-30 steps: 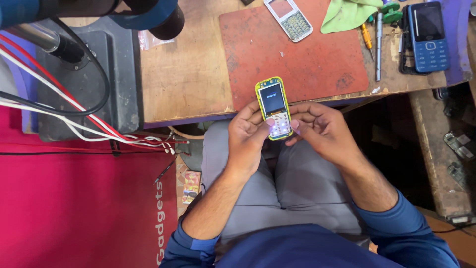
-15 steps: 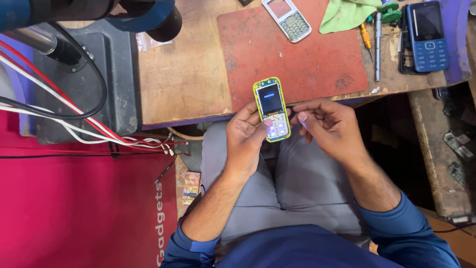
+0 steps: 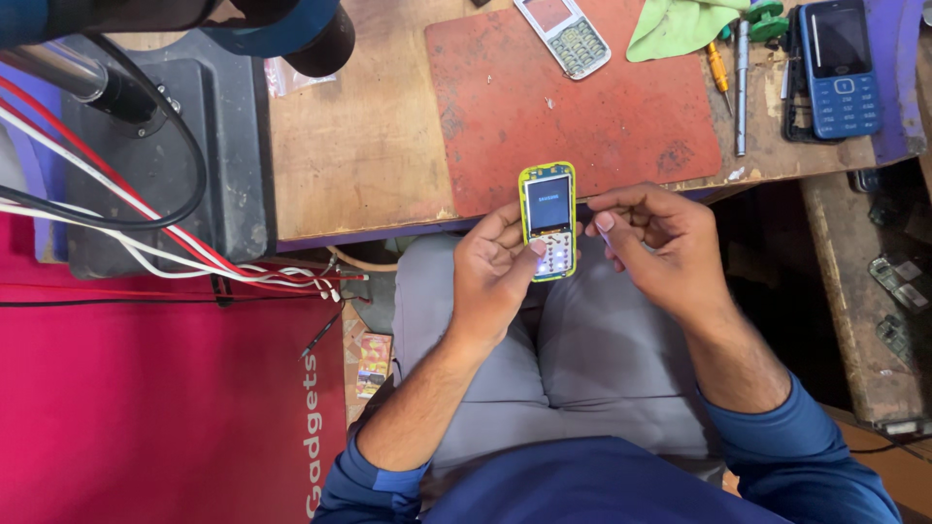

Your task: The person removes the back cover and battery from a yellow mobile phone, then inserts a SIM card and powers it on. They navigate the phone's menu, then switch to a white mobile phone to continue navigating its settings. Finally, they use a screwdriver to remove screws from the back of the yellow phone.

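Observation:
My left hand [image 3: 495, 277] holds a small yellow-edged keypad phone [image 3: 549, 218] upright over my lap, its thumb on the lit keypad. The phone's screen is dark with a faint glow. My right hand [image 3: 655, 247] is just right of the phone, its fingers curled and pinched together near the phone's edge; whether they hold something small I cannot tell. Both hands hover at the front edge of the wooden bench [image 3: 359, 146].
A red work mat [image 3: 582, 116] lies on the bench with a white phone front cover [image 3: 565, 34] at its top. A green cloth [image 3: 680, 24], screwdrivers [image 3: 740, 82] and a blue keypad phone [image 3: 841, 66] are at the right. A black stand base [image 3: 194, 146] with cables sits left.
The phone's screen has turned from lit to mostly dark. My right hand's fingers have drawn slightly away from the phone and curled together.

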